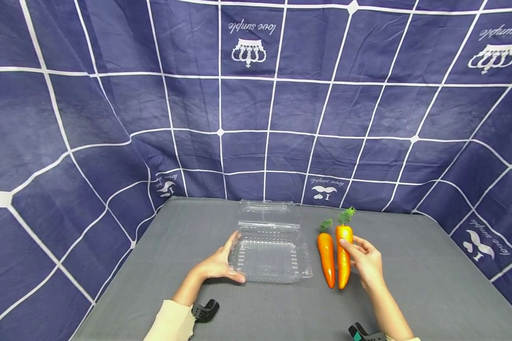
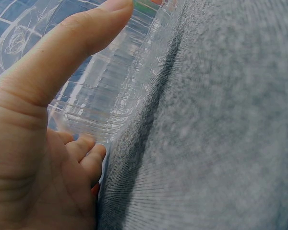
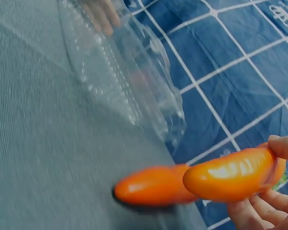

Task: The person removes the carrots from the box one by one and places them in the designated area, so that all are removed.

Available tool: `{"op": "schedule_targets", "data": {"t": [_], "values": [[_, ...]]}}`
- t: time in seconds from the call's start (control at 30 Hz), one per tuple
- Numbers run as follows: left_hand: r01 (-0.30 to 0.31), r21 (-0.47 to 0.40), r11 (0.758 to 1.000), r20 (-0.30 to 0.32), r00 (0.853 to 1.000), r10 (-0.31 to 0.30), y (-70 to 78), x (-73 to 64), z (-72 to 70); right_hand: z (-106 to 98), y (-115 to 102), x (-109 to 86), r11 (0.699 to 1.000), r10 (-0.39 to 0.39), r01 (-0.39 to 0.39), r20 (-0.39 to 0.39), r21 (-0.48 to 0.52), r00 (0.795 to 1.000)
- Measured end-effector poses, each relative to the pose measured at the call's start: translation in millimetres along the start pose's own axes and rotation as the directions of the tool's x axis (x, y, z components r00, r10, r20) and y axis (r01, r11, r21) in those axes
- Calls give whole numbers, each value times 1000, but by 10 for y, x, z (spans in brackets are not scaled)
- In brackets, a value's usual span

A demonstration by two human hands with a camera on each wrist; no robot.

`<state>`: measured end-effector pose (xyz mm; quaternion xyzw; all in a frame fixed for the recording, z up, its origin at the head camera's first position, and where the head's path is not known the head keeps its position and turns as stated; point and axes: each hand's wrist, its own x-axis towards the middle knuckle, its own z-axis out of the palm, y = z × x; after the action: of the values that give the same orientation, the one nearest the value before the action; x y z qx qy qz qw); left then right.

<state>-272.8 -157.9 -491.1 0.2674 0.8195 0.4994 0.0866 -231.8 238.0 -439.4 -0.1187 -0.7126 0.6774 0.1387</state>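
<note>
A clear plastic clamshell container [image 1: 266, 260] rests on the table with its lid [image 1: 266, 207] folded back behind it. My left hand [image 1: 219, 263] holds its left side, thumb along the front corner and fingers farther back along the wall. In the left wrist view the thumb [image 2: 81, 40] crosses in front of the clear ribbed wall. My right hand [image 1: 364, 260] pinches an orange toy carrot [image 1: 343, 251] with a green leafy top between thumb and fingers. The right wrist view shows this carrot raised over the table. A second carrot [image 1: 326, 258] lies just left of it.
A grey cloth covers the table [image 1: 187, 222]. Behind and at both sides hangs a dark blue curtain [image 1: 247, 104] with white grid lines, meeting the table at its back edge. Black bands [image 1: 205, 310] sit at both wrists.
</note>
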Motion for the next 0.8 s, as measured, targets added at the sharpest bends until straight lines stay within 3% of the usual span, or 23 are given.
{"op": "schedule_targets", "data": {"t": [0.13, 0.47, 0.8], "values": [[-3, -1, 1000, 1, 1000, 3, -11, 8, 11, -137, 36, 36, 1000, -1, 1, -9, 4, 1000], [10, -5, 1000, 3, 1000, -10, 36, 2, 5, -371, 87, 173, 965, 143, -155, -69, -214, 987], [16, -12, 1000, 3, 1000, -16, 29, 2, 11, -549, 173, 327, 929, 167, -177, -58, -326, 984]]}}
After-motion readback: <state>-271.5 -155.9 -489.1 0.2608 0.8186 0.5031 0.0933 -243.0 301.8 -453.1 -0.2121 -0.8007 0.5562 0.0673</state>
